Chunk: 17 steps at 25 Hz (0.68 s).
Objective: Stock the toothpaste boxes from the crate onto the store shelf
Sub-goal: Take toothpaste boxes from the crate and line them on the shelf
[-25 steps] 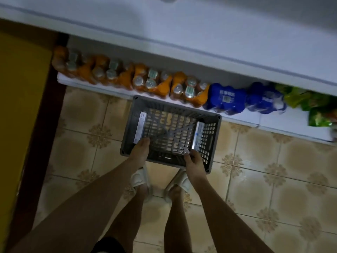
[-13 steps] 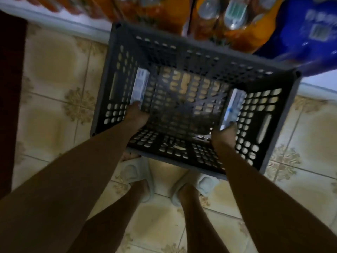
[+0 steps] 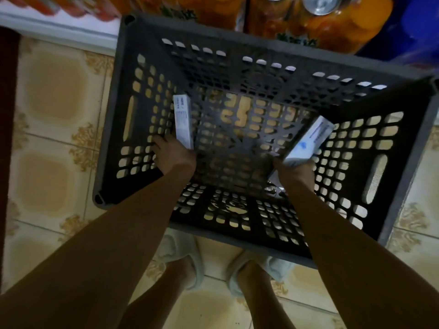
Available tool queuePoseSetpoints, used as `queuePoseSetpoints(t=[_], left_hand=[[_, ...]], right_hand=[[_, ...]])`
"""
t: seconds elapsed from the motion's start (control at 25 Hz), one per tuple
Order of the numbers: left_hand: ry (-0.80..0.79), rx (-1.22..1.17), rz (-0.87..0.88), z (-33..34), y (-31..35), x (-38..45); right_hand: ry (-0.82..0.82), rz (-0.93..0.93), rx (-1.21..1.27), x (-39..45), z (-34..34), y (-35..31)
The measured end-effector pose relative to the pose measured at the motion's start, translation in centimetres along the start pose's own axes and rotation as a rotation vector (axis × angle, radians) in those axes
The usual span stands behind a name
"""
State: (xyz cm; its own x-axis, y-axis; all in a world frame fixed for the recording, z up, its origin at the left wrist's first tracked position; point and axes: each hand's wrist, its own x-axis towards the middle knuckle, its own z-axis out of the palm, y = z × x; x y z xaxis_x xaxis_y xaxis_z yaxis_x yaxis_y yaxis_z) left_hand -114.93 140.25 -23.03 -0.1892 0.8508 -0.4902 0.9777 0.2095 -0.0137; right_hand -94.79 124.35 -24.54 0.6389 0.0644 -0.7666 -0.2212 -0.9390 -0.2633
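Note:
A dark grey perforated crate (image 3: 237,29) stands on the tiled floor in front of me. Both my arms reach down into it. My left hand (image 3: 173,155) grips the near end of a white toothpaste box (image 3: 182,121) that lies along the crate's left wall. My right hand (image 3: 295,172) holds a white and blue toothpaste box (image 3: 308,141), tilted up against the right wall. Another pale box edge (image 3: 274,179) shows just under my right wrist. The crate floor between my hands is bare mesh.
The low white shelf edge (image 3: 59,22) runs along the top left. Orange drink bottle packs (image 3: 308,22) and a blue pack (image 3: 415,32) sit on it right behind the crate. My feet in pale slippers (image 3: 185,257) stand at the crate's near side.
My head has dropped closer to the crate, which now fills the view. Both hands have closed on the boxes, and the right box has lifted and tilted.

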Motion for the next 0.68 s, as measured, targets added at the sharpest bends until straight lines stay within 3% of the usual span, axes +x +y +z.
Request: queuePoseSetpoints(t=[0.16,0.28,0.48,0.68], left_hand=[[-0.113,-0.178,0.121,2.2,-0.5,1.4],[-0.240,-0.493,0.016,2.1,-0.6,1.7],[-0.669,-0.853,-0.048,-1.2,1.0,-3.1],[-1.041,-0.922,-0.057,-5.8,2.9,-7.0]], right_hand=[[0.006,0.020,0.154,1.6,0.5,0.7],[-0.181,0.034,0.291,1.0,-0.5,1.9],[-0.473,0.042,0.389,-2.3,-4.2,2.0],[-0.625,-0.040,0.402,-6.7,-6.5,-1.4]])
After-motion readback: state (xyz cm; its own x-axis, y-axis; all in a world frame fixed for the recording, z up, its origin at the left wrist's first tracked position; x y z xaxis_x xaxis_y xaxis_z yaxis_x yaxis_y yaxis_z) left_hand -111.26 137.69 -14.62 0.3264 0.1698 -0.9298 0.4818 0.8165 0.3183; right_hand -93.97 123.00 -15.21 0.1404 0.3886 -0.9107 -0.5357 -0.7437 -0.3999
